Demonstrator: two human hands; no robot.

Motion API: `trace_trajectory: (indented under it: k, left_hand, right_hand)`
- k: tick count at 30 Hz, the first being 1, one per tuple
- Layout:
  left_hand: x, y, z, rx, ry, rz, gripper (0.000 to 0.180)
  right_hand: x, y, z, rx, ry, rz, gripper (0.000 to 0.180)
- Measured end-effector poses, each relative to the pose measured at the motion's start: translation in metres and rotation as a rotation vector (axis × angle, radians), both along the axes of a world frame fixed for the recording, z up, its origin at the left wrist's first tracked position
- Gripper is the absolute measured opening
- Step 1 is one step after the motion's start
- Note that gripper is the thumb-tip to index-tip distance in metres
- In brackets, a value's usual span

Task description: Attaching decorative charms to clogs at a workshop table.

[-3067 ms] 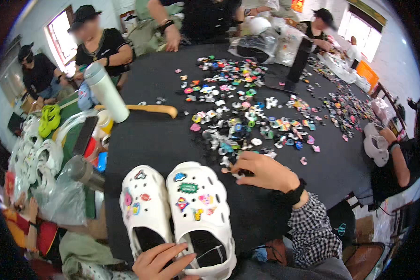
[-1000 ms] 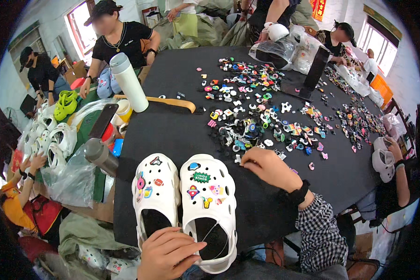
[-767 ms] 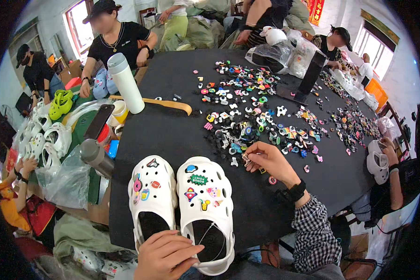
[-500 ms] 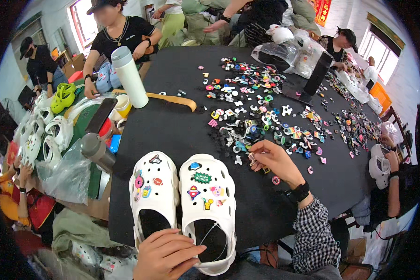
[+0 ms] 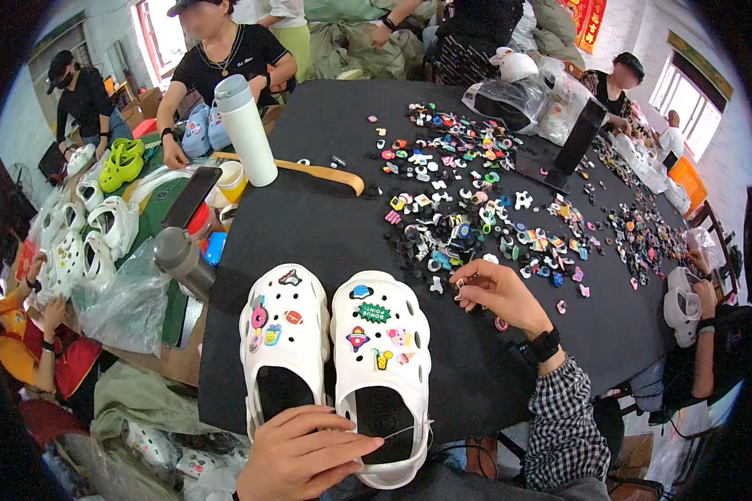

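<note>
the right hand (image 5: 497, 292) had drawn back from the charms (image 5: 459, 209), pinching one; the left hand (image 5: 297, 455) stayed gripping the clogs (image 5: 342, 351) at the counter's (image 5: 326, 217) near edge.

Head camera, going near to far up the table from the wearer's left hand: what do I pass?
Left hand on the heel of the right-side white clog → right hand at the charms → loose pile of colourful charms → clear plastic bags at the far edge.

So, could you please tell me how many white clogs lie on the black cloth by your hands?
2: left clog and right clog, side by side; left hand rests on their heels.
</note>
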State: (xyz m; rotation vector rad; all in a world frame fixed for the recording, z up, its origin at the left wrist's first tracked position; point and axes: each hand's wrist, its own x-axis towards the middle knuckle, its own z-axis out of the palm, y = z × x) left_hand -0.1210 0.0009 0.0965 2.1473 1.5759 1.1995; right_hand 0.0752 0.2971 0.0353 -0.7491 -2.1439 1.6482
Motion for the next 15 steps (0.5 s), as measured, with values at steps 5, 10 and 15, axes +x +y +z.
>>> trace_trajectory:
  k: [5, 10, 15]
  left_hand:
    - [-0.001, 0.002, -0.005, 0.005, 0.003, -0.015, 0.031]
    - [-0.002, 0.000, -0.005, 0.009, 0.024, -0.011, 0.033]
    - [-0.001, -0.001, -0.007, 0.020, 0.003, 0.015, 0.033]
  right_hand:
    - [0.007, 0.001, 0.000, 0.058, -0.037, -0.028, 0.015]
    - [0.007, -0.008, 0.011, 0.015, 0.070, -0.011, 0.015]
    - [-0.001, -0.037, 0.047, 0.201, 0.076, 0.112, 0.019]
